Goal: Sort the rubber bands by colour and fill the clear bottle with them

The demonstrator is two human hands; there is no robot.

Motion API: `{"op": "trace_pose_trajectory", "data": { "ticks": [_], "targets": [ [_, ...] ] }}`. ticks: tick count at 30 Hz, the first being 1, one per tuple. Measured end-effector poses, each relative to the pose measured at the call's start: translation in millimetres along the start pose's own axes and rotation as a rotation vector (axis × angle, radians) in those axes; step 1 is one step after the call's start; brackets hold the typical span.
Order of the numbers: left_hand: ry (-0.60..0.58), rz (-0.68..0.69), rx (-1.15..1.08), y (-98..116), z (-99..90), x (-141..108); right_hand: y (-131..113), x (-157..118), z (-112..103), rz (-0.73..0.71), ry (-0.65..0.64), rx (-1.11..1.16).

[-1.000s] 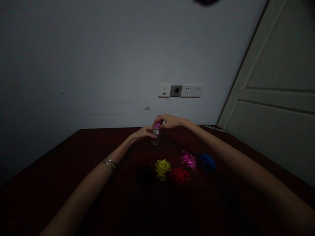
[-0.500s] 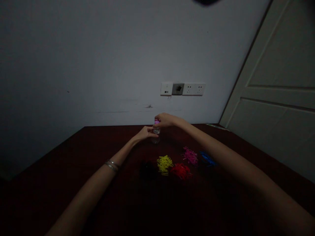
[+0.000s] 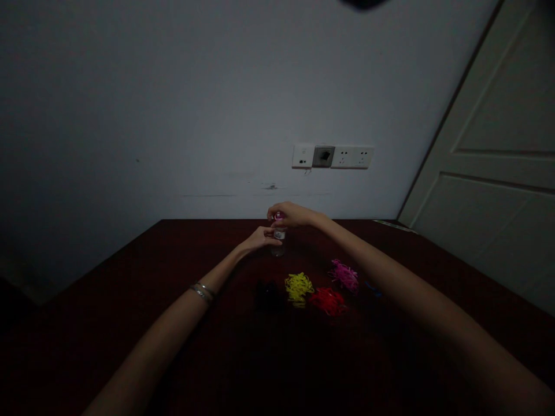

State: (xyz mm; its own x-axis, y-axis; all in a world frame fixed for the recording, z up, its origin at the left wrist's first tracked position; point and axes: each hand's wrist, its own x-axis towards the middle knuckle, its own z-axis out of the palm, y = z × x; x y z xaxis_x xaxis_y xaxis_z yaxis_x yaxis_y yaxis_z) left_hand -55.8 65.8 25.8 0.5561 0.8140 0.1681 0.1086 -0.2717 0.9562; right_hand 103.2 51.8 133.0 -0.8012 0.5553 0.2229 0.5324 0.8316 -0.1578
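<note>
A small clear bottle [image 3: 278, 251] stands upright near the back of the dark red table. My left hand [image 3: 259, 238] has its thumb and fingers closed round the bottle's body. From above, my right hand [image 3: 288, 215] grips the pink cap [image 3: 278, 216] at the bottle's top, its fingers curled round it. Whether the cap is loose or tight I cannot tell. Nearer to me lie loose piles of what look like rubber bands: a yellow pile [image 3: 299, 289], a red pile [image 3: 328, 301], a pink pile [image 3: 345, 276] and a dim black pile [image 3: 267, 294].
A few blue bands [image 3: 373, 289] show beside my right forearm, which covers part of them. Behind the table [image 3: 208, 242] rises a pale wall with a row of sockets [image 3: 333, 156]. A panelled door [image 3: 489, 162] stands at the right.
The view has turned slightly left, so things sit further right in it. My right hand's fingers have shifted round the cap. More of the blue pile is hidden behind my right forearm.
</note>
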Motion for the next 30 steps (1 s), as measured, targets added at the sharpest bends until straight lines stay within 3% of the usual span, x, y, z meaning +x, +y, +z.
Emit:
{"op": "trace_pose_trajectory", "data": {
  "ticks": [3, 7, 13, 20, 27, 30],
  "targets": [
    [0.027, 0.018, -0.033, -1, -1.0, -3, 1, 2, 6, 0.108, 0.047, -0.057],
    [0.031, 0.003, -0.045, -3, -2.8, -5, -1, 3, 4, 0.223, -0.035, -0.079],
    [0.051, 0.013, -0.076, -12, -6.0, -4, -6, 0, -7, 0.12, -0.106, 0.0],
    [0.045, -0.011, -0.126, -14, -6.7, -7, 2, -4, -3, 0.0, -0.145, 0.184],
    [0.121, 0.046, -0.101, -14, -1.4, -2, -7, 8, 18, 0.053, 0.087, 0.224],
    [0.14, 0.022, -0.113, -15, 2.0, -3, -6, 12, 30, 0.135, 0.165, 0.111]
  ]
}}
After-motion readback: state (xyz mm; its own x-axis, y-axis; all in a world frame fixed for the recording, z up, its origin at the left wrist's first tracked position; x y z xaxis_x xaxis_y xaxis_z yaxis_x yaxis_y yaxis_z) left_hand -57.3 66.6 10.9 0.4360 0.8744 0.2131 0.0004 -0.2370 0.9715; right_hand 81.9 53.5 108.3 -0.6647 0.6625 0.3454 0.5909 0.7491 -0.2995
